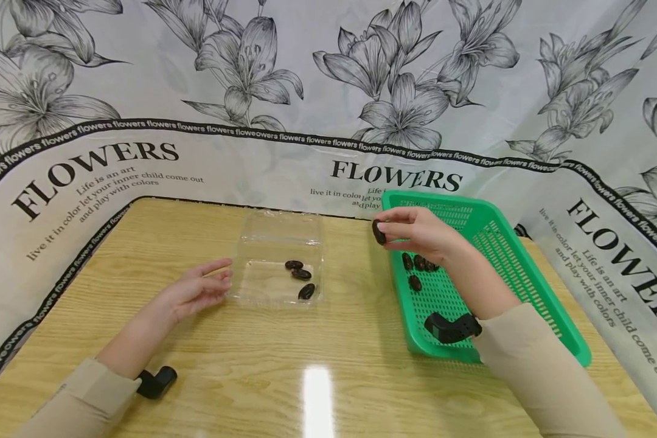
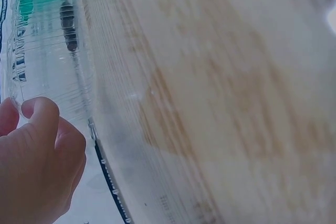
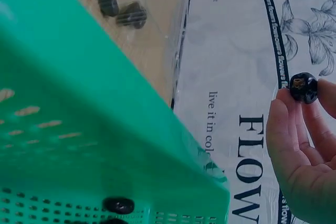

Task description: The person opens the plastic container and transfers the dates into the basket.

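Between the fingertips of my right hand is a small, dark, glossy oval fruit, held above the far left rim of a green basket. A brownish-gold mark shows on one end of this fruit in the right wrist view. Several similar dark fruits lie on the basket floor, partly hidden behind the right forearm. My left hand is at the left side of a clear plastic box, relaxed fingertips right at its edge. Inside that box are three dark fruits, toward its right side.
A wooden table carries the box at its middle and the basket on the right. Behind and at the sides hangs a white sheet printed with flowers and lettering. Black camera mounts stick out from both wrists.
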Action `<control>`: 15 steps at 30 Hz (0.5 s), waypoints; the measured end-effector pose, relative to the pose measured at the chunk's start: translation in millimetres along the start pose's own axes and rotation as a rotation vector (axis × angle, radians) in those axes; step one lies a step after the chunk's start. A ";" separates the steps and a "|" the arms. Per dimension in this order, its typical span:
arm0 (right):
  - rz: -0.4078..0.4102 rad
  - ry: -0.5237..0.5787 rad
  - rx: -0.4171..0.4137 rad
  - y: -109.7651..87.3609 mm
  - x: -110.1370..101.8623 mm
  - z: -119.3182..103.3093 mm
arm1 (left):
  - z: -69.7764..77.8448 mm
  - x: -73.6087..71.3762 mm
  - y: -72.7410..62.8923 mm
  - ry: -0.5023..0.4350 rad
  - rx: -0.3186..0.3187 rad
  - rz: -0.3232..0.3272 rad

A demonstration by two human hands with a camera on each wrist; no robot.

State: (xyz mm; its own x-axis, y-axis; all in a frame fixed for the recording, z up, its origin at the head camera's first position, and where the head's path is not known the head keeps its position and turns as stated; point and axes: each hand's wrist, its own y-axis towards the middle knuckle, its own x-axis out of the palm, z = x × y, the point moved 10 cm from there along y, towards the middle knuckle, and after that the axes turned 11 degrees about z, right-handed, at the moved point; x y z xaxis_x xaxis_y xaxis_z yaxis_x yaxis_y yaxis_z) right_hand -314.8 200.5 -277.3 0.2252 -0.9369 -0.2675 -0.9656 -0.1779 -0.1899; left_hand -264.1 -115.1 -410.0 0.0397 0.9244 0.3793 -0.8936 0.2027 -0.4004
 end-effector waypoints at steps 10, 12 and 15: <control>0.025 -0.090 0.031 -1.7 -36.6 23.8 | 1.2 -0.3 -0.7 0.002 0.001 0.001; 0.040 -0.104 0.052 -1.9 -43.6 29.8 | 0.8 -0.5 -0.8 0.005 0.004 0.000; 0.050 -0.109 0.075 -2.5 -52.1 37.4 | 0.0 -1.2 -1.2 -0.005 0.005 -0.001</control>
State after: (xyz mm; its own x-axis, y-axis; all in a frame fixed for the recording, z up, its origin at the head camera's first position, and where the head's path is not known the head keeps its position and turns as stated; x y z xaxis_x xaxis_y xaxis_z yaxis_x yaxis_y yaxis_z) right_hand -319.2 261.0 -298.2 0.1938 -0.9051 -0.3784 -0.9643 -0.1050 -0.2429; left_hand -263.1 -116.4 -409.9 0.0387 0.9224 0.3842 -0.8956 0.2025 -0.3961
